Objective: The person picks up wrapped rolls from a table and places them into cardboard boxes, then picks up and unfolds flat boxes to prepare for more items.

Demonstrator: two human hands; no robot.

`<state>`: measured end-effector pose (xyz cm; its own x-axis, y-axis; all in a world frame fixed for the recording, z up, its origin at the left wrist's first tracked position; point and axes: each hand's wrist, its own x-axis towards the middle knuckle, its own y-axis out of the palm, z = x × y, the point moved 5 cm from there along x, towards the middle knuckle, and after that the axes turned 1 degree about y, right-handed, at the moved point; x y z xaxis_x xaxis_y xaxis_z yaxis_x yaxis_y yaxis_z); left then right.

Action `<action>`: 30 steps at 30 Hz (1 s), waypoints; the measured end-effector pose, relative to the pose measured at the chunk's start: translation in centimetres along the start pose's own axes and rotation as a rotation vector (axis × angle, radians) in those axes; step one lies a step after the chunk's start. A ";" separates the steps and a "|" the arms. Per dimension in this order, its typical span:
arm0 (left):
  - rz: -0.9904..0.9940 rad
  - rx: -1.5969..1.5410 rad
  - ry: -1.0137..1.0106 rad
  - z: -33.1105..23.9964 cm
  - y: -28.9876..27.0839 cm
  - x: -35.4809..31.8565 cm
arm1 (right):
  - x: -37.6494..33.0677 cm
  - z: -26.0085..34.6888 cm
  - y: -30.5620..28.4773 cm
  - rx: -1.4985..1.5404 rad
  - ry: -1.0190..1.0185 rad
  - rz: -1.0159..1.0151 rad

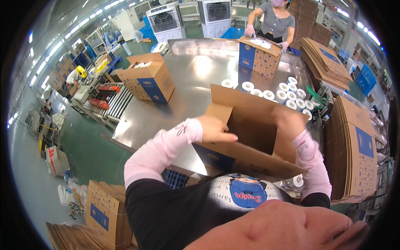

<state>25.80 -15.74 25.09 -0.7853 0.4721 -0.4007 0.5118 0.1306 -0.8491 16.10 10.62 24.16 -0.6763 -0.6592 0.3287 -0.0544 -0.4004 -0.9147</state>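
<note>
In front of me stands a brown cardboard carton with a blue printed panel, its top flaps up and its inside dark. My left hand is at its left side, thumb stretched along the near flap and fingers bent round the edge of the cardboard. At the carton's far right corner is my right hand, smeared by motion, so its fingers cannot be made out. Several white rolls stand upright on the metal table just beyond the carton.
The metal table bears a filled open carton at left and another at the far side, where a co-worker in gloves handles it. Flattened cartons are stacked at right. A roller conveyor adjoins the table's left.
</note>
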 end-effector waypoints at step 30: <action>-0.146 -1.913 -0.087 14.1 30.4 6.9 | -32.5 -33.5 9.0 1.064 1.123 -0.382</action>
<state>31.05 -20.85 -8.37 -0.8331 0.3399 -0.4364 0.0472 0.8298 0.5561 13.00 49.79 -2.66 -0.9440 0.1703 -0.2826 -0.1504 -0.9845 -0.0908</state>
